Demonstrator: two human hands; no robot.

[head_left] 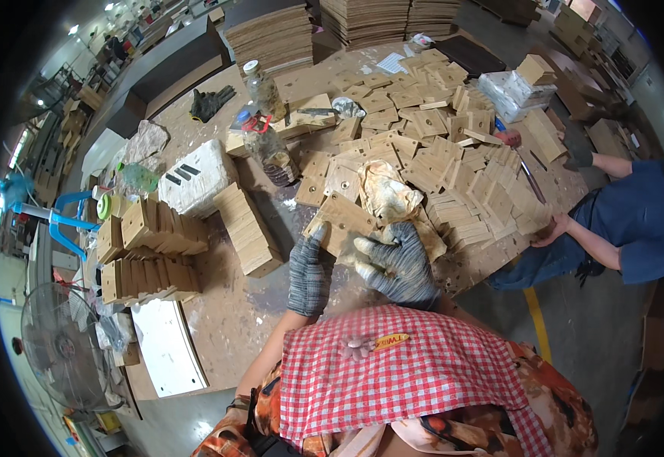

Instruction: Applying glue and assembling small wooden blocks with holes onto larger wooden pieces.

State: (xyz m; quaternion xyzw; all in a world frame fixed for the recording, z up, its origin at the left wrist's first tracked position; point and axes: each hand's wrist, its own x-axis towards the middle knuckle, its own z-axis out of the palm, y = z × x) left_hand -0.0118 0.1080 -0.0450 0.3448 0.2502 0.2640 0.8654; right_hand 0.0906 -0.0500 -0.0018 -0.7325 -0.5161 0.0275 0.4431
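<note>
My left hand (309, 273), in a grey knitted glove, grips the left edge of a small wooden plate (341, 217) with a drilled hole. My right hand (399, 266), gloved alike, is bent at the plate's right side with its fingers curled. Something greyish shows by its fingertips; I cannot make out what it is. Just beyond lies a crumpled, stained cream cloth (387, 192). A large loose heap of similar wooden plates (431, 122) spreads across the table past both hands.
Wooden plates stand stacked (153, 228) at the left, near a white wrapped block (193, 179). Two jars (267, 148) (263, 91) and a dark glove (210, 103) lie farther back. A fan (65, 343) stands left. Another person (614, 221) is at the table's right edge.
</note>
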